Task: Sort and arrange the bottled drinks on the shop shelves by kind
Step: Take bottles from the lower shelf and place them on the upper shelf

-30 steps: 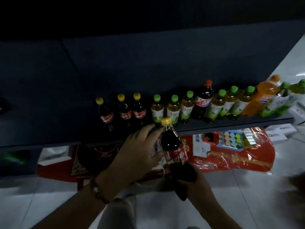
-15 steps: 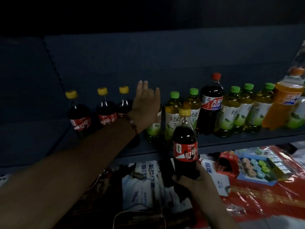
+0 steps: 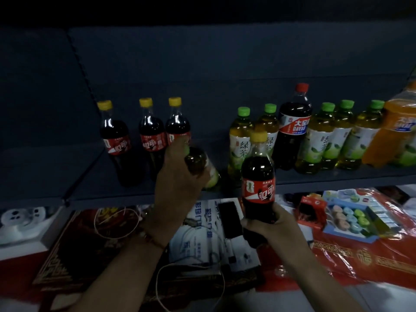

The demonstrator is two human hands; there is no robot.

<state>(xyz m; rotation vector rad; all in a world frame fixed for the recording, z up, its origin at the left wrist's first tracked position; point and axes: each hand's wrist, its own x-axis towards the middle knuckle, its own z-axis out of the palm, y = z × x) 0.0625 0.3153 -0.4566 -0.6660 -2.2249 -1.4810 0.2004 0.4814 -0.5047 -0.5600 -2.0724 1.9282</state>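
Note:
On the dark shelf stand three yellow-capped cola bottles at the left. To the right are green-capped tea bottles, a tall red-capped cola bottle, more green tea bottles and an orange drink bottle. My left hand grips a green tea bottle by its top and tilts it toward me, just right of the three colas. My right hand holds a yellow-capped cola bottle upright by its base, in front of the shelf edge.
Below the shelf lie red gift boxes, a white box, a printed white carton with a black phone on it, and a loose white cable. A vertical slotted post divides the shelf back at the left.
My left hand, flat and reaching at the shelf before, now grips a green tea bottle and has tipped it forward. The cola bottle in my right hand stays held low in front of the shelf.

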